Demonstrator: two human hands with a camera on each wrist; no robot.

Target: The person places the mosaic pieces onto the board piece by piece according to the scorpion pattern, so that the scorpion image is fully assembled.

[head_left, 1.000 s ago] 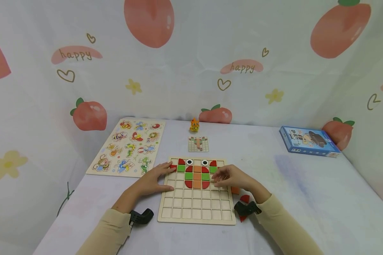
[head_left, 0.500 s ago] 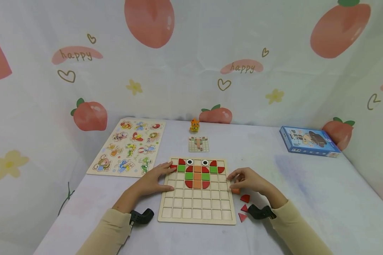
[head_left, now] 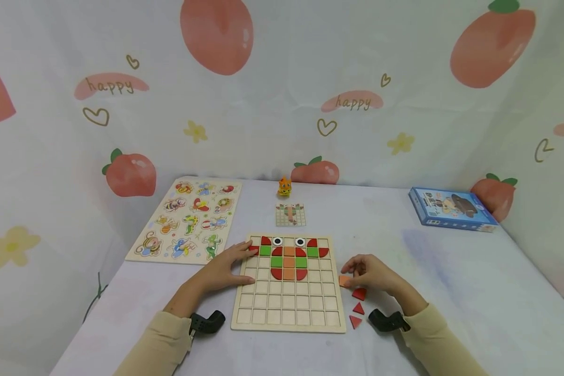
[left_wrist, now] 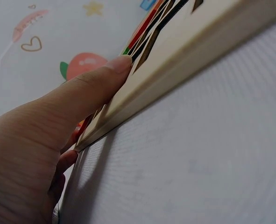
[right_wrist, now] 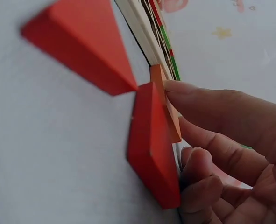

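A wooden grid board lies in the middle of the table. Red, green and orange tiles and two eye pieces fill parts of its upper rows. My left hand rests on the board's left edge, thumb on the rim in the left wrist view, fingers extended. Off the board's right side, my right hand has thumb and index finger at an orange square tile, seemingly pinching it; the right wrist view shows the thumb touching this orange tile. Nearby lie a red quarter-round tile and two red triangles.
Behind the board lies a small pattern card, with an orange toy figure beyond it. An insect puzzle board is at the back left. A blue box stands at the back right. A printed cloth hangs behind.
My right hand has moved off the board, to the right and down to the orange tile. A red tile now shows at the right end of the second row. The left hand stays put.
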